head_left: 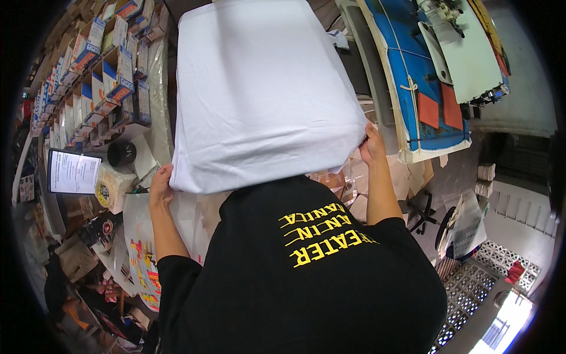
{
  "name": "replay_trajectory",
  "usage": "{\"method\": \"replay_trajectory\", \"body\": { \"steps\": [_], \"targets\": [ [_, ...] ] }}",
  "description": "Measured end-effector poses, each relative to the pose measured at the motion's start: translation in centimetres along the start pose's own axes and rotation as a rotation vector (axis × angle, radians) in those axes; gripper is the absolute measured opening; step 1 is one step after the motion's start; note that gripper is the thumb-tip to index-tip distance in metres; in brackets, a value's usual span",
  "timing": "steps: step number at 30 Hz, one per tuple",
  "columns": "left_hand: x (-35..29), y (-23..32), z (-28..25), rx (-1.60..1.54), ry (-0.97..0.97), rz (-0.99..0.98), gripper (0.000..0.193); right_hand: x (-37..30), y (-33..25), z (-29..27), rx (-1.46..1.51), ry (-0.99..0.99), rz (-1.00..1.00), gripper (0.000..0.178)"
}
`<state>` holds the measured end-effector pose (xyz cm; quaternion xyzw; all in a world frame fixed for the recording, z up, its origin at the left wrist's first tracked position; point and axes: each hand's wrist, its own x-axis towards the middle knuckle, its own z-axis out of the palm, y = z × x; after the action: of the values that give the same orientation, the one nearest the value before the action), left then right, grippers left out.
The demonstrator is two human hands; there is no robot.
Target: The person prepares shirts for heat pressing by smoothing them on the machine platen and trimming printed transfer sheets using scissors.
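A broad white cloth [265, 76], perhaps a garment, lies spread over a flat shape that it hides. Most of it is smooth, with creases running across the edge nearest me. At its near left corner my left hand [161, 184] is closed on the fabric. My right hand [372, 145] pinches the near right corner, its thumb uppermost. The cloth hangs between both hands, just in front of my black shirt [306, 265].
Several open cardboard boxes [100, 76] line the left, near a tablet [73, 171], a dark cup [121, 152] and a tape roll [103, 194]. A blue framed screen [407, 65] with orange pieces stands close on the right. A chair base [422, 212] is on the floor.
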<state>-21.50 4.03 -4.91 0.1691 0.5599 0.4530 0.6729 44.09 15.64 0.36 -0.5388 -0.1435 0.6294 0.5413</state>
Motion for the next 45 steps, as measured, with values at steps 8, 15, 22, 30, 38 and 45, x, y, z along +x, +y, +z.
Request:
{"method": "replay_trajectory", "body": {
  "steps": [8,15,22,30,38,45],
  "targets": [
    [-1.5,1.6,4.9,-0.223,0.084,0.090,0.025,1.0,1.4,-1.3,-0.009,0.122,-0.055,0.017],
    [-1.1,1.2,2.5,-0.107,0.086,-0.013,0.015,-0.4,0.4,-0.9,0.107,0.097,-0.036,0.008],
    [0.8,-2.2,1.6,-0.302,0.290,0.015,0.013,2.7,4.7,-0.8,-0.040,0.330,-0.138,0.012],
    [0.9,-2.4,4.2,-0.189,0.327,0.315,0.015,2.6,3.4,-3.0,-0.188,0.253,-0.226,0.015],
    [0.6,-2.8,4.2,0.045,0.490,0.369,0.018,4.0,3.7,-4.7,-0.299,0.317,-0.226,0.017],
    [5.0,-7.6,5.8,0.421,0.230,0.389,0.032,5.5,9.1,-2.5,-0.523,0.152,0.036,0.037]
  ]
}}
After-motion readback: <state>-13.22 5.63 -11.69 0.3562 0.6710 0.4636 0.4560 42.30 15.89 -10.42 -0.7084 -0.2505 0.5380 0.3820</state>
